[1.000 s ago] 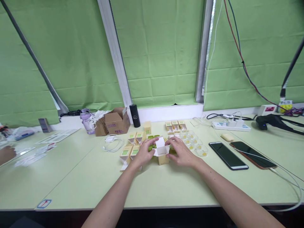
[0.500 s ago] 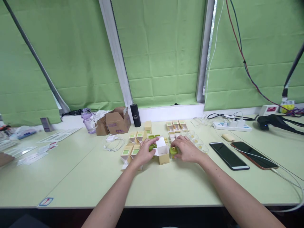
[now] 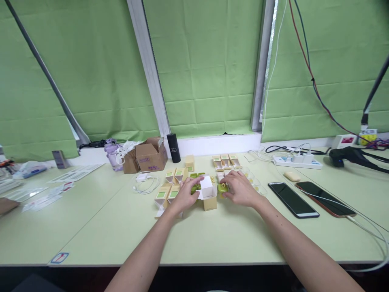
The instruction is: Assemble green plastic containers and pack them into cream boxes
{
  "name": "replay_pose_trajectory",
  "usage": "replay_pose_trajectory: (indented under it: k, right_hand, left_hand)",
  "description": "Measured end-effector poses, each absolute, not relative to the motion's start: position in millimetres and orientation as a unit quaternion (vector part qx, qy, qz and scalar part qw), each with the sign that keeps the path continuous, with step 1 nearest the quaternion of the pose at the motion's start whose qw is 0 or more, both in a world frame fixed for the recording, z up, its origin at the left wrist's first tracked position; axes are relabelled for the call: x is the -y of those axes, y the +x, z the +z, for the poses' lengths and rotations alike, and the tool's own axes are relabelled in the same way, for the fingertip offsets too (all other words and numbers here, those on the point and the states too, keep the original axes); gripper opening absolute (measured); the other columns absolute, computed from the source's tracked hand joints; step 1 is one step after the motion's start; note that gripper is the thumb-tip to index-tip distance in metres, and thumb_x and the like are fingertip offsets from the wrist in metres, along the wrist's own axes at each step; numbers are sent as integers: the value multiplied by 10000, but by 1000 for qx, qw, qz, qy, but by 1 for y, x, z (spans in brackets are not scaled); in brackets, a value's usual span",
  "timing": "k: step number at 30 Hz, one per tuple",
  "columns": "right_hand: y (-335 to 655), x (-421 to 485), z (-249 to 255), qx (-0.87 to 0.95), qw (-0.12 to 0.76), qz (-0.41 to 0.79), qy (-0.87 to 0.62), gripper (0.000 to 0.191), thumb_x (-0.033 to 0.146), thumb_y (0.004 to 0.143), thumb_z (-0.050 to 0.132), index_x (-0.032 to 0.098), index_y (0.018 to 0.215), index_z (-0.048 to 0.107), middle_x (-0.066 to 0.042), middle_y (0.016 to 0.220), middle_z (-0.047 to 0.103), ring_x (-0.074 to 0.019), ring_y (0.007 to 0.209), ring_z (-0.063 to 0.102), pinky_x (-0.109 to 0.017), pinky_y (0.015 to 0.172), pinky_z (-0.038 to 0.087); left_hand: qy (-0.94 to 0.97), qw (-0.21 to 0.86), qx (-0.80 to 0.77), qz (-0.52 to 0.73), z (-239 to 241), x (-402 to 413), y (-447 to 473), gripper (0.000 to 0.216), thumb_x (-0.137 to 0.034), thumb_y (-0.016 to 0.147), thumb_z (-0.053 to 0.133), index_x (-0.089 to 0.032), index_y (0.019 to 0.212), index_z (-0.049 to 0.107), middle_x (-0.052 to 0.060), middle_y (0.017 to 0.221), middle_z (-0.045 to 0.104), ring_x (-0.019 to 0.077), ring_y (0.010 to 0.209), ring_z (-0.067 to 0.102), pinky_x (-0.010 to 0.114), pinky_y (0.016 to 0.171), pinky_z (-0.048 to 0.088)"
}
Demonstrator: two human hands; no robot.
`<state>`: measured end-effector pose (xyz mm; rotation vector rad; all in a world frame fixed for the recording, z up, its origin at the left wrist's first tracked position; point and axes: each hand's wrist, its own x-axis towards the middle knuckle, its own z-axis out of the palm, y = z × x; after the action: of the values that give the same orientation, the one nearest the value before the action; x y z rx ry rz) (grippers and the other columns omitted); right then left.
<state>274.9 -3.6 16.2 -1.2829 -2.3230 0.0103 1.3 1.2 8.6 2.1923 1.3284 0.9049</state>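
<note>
Your left hand (image 3: 184, 197) curves beside the open box (image 3: 210, 203), thumb and fingertips parted at its raised white flaps; whether they pinch the card, I cannot tell. Your right hand (image 3: 242, 189) has its thumb and fingers closed on the green-topped container (image 3: 222, 189), just right of that box. Open cartons (image 3: 164, 192) stand left of your left hand, and a black-cased phone (image 3: 292, 199) lies to the right.

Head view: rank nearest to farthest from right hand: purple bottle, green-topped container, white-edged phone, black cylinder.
1. Green-topped container: at the fingertips of the right hand.
2. White-edged phone: to its right.
3. Black cylinder: back left.
4. Purple bottle: farther left.
</note>
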Motion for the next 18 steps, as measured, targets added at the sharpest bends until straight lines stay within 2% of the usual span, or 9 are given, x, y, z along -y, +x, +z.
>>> replay_pose_trajectory:
  k: [8,14,18]
  right_hand:
    - [282,0,18,814,331,-18,-476,314,285,843,776,223,1148,729,-85,1198,778,-323,1161,630,-482,1020,410]
    - [282,-7,9,771,495,-22,-400,323,331,901,716,232,1208,705,-116,1194,758,-343,1119,662,-505,966,511]
    - [267,-1,8,754,567,35,-330,368,336,952,689,266,1312,658,-114,1267,733,-326,1170,669,-495,970,557]
  left_hand:
    - [792,225,-463,329,6,-5,1,654,-108,847,556,-244,1483,625,117,1211,629,302,1225,577,543,1153,420]
    - [785,250,-452,342,2,-7,1,650,-108,852,558,-250,1483,628,121,1247,622,299,1224,583,533,1143,438]
    - [789,258,-431,353,-2,-9,0,650,-125,861,576,-278,1491,624,110,1242,625,295,1223,582,526,1157,434]
